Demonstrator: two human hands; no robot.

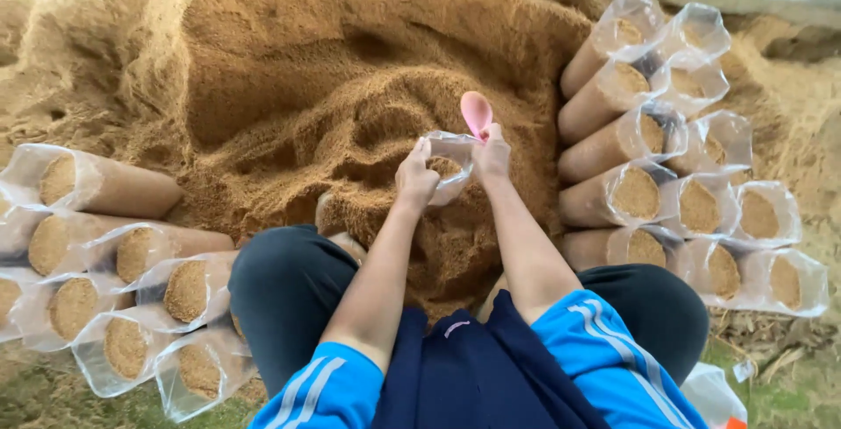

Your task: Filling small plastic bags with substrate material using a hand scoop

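On the left, a stack of filled bags (114, 262) lies on its side by the big brown sawdust pile (333, 87). In the middle, the left hand (415, 175) has its grip closed on the rim of a clear plastic bag (451, 166) sitting in the sawdust, and the right hand (491, 156) holds the other side of the rim, with a pink scoop (477, 113) pinched in its grip. On the right lies another stack of filled bags (674, 166)

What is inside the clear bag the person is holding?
The clear bag, held open by the left hand and the right hand, has brown sawdust near its mouth. The hands and the folded plastic hide how full it is lower down.
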